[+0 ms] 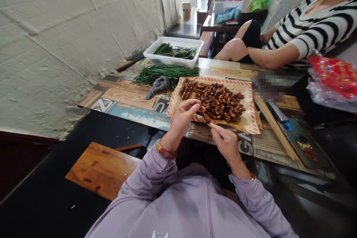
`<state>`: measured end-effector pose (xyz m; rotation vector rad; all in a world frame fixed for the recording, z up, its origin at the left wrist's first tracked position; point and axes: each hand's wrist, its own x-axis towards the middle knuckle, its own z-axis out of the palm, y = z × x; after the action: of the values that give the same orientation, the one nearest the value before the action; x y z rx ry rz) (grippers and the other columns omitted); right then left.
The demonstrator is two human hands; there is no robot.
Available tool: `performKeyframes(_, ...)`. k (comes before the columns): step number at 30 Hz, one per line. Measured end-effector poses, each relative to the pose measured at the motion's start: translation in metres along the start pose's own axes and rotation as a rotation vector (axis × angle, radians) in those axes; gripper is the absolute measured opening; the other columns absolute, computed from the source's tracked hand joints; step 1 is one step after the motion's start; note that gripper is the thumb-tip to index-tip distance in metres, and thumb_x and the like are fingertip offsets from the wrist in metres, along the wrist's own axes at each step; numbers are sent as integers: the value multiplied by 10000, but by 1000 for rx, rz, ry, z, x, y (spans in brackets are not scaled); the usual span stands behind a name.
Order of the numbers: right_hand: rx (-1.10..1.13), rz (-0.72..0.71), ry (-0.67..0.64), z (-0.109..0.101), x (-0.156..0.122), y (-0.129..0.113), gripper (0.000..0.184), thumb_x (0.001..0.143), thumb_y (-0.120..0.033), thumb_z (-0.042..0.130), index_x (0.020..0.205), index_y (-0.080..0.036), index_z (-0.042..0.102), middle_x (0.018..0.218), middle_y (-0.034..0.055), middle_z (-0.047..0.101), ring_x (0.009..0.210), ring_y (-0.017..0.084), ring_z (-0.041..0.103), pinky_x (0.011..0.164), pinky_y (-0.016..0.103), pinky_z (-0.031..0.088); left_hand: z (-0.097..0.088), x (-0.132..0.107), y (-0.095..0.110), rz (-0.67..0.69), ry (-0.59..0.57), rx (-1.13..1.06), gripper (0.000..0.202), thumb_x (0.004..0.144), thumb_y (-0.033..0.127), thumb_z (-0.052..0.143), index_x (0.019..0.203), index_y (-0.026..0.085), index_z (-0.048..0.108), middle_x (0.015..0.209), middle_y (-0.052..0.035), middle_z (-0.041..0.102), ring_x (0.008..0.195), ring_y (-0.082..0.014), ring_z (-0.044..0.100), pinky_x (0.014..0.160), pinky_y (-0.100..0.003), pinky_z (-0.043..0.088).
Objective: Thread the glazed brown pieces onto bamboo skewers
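Glossy dark-brown pieces of food [220,100], resembling pupae, lie heaped on a paper-lined tray [252,119] with a red-striped border. Over the tray's near edge, my left hand [181,114] is closed, its thumb and forefinger pinching one small brown piece. My right hand [225,144], lower and to the right, is closed around a thin skewer whose end shows below the palm. Between the hands a brown piece [206,118] sits on the skewer, close to my right fingertips. Filled skewers [186,87] seem to lie at the heap's left end.
Behind the tray lie green chives [164,73], a grey cloth-like bundle [158,86] and a white tub [174,55] with more greens. To the right are a wooden strip [276,130] and a phone [305,143]. A person in a striped top [301,33] sits across the table.
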<state>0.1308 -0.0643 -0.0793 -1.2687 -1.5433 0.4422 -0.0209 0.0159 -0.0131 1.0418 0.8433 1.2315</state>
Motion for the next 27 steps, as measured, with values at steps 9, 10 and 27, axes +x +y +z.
performKeyframes(9, 4, 4, -3, 0, 0, 1, 261, 887, -257, 544, 1050, -224, 746, 986, 49, 762, 852, 196, 739, 791, 295, 599, -1, -2, 3, 42, 2, 49, 219, 721, 285, 727, 870, 135, 668, 734, -39, 716, 717, -150, 678, 720, -272, 524)
performKeyframes(10, 6, 5, -4, 0, 0, 1, 261, 886, -258, 545, 1050, -224, 746, 986, 50, 762, 854, 198, 739, 794, 297, 598, 0, -2, 4, 44, 0, 64, 215, 721, 284, 725, 867, 137, 667, 732, -36, 714, 715, -150, 679, 717, -271, 525)
performKeyframes(27, 23, 54, -9, 0, -1, 1, 257, 878, -267, 555, 1029, -198, 752, 895, 60, 773, 792, 202, 738, 751, 306, 596, 2, 0, 8, 35, -43, 138, 206, 716, 276, 710, 841, 123, 651, 709, -44, 710, 669, -140, 670, 698, -265, 516)
